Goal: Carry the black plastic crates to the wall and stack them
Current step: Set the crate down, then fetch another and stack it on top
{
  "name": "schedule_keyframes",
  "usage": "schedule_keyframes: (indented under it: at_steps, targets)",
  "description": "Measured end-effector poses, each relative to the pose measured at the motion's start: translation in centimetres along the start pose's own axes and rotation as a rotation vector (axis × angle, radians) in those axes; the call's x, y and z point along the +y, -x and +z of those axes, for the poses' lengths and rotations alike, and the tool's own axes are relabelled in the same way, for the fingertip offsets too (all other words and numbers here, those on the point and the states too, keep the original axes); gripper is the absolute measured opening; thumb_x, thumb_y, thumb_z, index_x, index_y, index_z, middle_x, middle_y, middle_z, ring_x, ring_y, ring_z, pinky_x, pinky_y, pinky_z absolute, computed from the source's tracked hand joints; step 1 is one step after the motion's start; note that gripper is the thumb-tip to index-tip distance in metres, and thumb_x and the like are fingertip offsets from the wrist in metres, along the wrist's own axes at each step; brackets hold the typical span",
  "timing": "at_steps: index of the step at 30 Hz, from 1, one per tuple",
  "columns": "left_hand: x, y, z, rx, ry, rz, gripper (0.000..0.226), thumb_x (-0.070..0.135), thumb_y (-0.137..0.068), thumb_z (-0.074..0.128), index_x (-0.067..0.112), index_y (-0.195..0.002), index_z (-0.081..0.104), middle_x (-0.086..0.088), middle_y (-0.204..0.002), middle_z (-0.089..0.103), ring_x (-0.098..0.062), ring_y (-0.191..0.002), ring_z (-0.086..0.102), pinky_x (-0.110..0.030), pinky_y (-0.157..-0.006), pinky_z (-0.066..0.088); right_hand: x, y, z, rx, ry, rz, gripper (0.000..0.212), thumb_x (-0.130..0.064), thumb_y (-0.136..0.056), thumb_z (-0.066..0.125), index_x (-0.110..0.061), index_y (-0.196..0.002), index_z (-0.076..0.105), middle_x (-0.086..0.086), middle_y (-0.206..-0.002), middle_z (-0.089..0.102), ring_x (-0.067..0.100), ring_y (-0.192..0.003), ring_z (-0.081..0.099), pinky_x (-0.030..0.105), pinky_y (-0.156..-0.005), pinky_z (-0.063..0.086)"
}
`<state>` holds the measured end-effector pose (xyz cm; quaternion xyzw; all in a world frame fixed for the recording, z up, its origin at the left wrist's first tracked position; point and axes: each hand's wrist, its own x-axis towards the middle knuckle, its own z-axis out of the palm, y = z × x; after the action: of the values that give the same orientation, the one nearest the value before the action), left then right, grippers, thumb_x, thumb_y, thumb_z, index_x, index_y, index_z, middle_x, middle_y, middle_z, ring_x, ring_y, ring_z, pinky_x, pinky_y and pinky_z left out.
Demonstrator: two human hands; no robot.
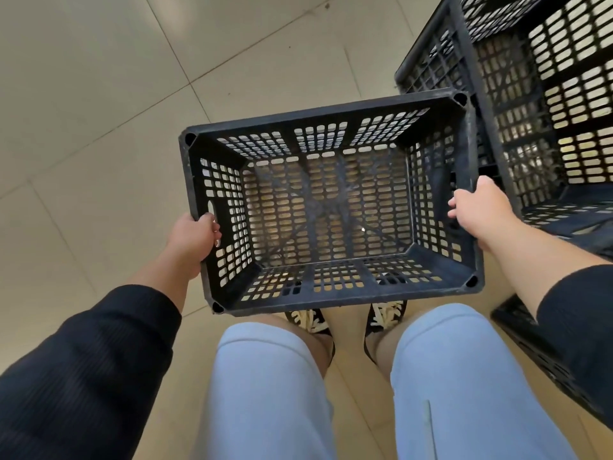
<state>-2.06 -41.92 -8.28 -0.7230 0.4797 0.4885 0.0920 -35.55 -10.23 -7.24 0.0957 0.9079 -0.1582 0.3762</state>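
Head view, black crate (331, 207) held level, left hand (194, 235) and right hand (477, 210) grip curled round its end rims

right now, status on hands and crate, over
Left hand and right hand grip held crate by its short ends. Crate empty, lifted. Stacked crates close on right.

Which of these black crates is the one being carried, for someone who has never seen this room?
Start at the pale tiled floor, then the person's two bare hands. The empty black perforated plastic crate hangs between them, left hand and right hand gripping its short ends. Unlike the other black crates at right, it is lifted, above the shoes.
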Motion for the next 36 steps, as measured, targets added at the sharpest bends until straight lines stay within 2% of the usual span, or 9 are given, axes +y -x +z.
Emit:
schedule_keyframes:
  at_steps: [3,5,8,11,14,23,31,34,36]
  targets:
    - [1.0,2.3,-1.5,-0.003,-0.002,0.022,0.022,0.029,-0.105,0.052,0.013,-0.114,0.063,-0.002,-0.083,0.063,-0.018,-0.073,0.058,-0.042,-0.081,0.056,-0.7,1.9,-1.9,0.019,0.02,-0.011,0.023,-0.02,-0.103,0.041,-0.015,-0.124,0.049,0.014,-0.124,0.066,0.034,-0.109,0.067,0.045,-0.09,0.054]
    - [1.9,4.8,-3.1,-0.005,0.0,0.036,0.02,0.028,-0.106,0.053,0.012,-0.112,0.063,-0.002,-0.082,0.063,-0.018,-0.071,0.058,-0.039,-0.076,0.055,-1.5,4.3,-3.9,-0.032,0.061,-0.014,0.033,-0.016,-0.105,0.04,-0.008,-0.136,0.046,0.014,-0.125,0.064,0.032,-0.112,0.065,0.046,-0.094,0.054]
    - [3.3,9.5,-6.6,0.008,0.001,0.035,0.019,0.028,-0.106,0.053,0.011,-0.108,0.062,-0.003,-0.079,0.063,-0.017,-0.068,0.058,-0.036,-0.069,0.052,-2.3,8.1,-7.2,-0.021,0.027,-0.047,0.021,-0.015,-0.105,0.046,-0.006,-0.123,0.051,0.016,-0.12,0.068,0.032,-0.105,0.071,0.046,-0.086,0.06]
    - [4.5,14.8,-10.6,0.003,0.006,0.034,0.021,0.028,-0.106,0.053,0.009,-0.108,0.062,-0.004,-0.079,0.062,-0.018,-0.069,0.057,-0.037,-0.072,0.052,-3.3,12.9,-11.1,-0.007,0.066,-0.066,0.015,-0.019,-0.105,0.052,-0.01,-0.116,0.054,0.013,-0.117,0.073,0.03,-0.099,0.073,0.049,-0.087,0.061]
    - [5.8,20.4,-14.6,0.004,0.031,0.021,0.02,0.029,-0.107,0.053,0.012,-0.102,0.061,-0.004,-0.08,0.061,-0.019,-0.071,0.057,-0.039,-0.077,0.051,-4.6,18.6,-15.3,-0.009,0.099,-0.083,0.019,-0.017,-0.106,0.051,-0.004,-0.118,0.056,0.01,-0.11,0.073,0.027,-0.095,0.071,0.04,-0.084,0.056]
    - [8.0,34.3,-25.4,0.018,0.148,-0.024,0.026,0.036,-0.105,0.056,0.012,-0.102,0.064,-0.007,-0.084,0.066,-0.025,-0.078,0.062,-0.047,-0.085,0.055,-11.3,32.9,-25.7,0.049,0.18,-0.159,0.026,-0.023,-0.103,0.056,-0.009,-0.125,0.056,0.016,-0.12,0.067,0.038,-0.109,0.064,0.056,-0.096,0.054]
    - [5.6,41.9,-29.7,0.09,0.334,-0.053,0.022,0.029,-0.106,0.056,0.009,-0.102,0.065,-0.007,-0.084,0.065,-0.024,-0.078,0.06,-0.042,-0.078,0.052,-16.6,37.9,-29.6,0.019,0.232,-0.313,0.036,-0.023,-0.102,0.052,-0.009,-0.135,0.055,0.016,-0.129,0.067,0.039,-0.114,0.066,0.048,-0.094,0.056]
    - [3.5,44.6,-30.2,0.15,0.389,-0.08,0.024,0.031,-0.105,0.056,0.009,-0.104,0.066,-0.008,-0.086,0.067,-0.024,-0.078,0.062,-0.043,-0.079,0.053,-18.5,39.2,-30.0,-0.01,0.253,-0.4,0.031,-0.019,-0.101,0.051,-0.009,-0.13,0.058,0.014,-0.122,0.069,0.038,-0.11,0.066,0.042,-0.089,0.054]
    - [1.6,46.6,-30.4,0.192,0.436,-0.114,0.026,0.034,-0.105,0.056,0.01,-0.105,0.067,-0.009,-0.088,0.068,-0.024,-0.078,0.063,-0.042,-0.075,0.055,-19.9,39.8,-30.1,-0.054,0.303,-0.445,0.03,-0.021,-0.098,0.049,-0.01,-0.124,0.059,0.013,-0.12,0.069,0.038,-0.11,0.066,0.044,-0.093,0.055]
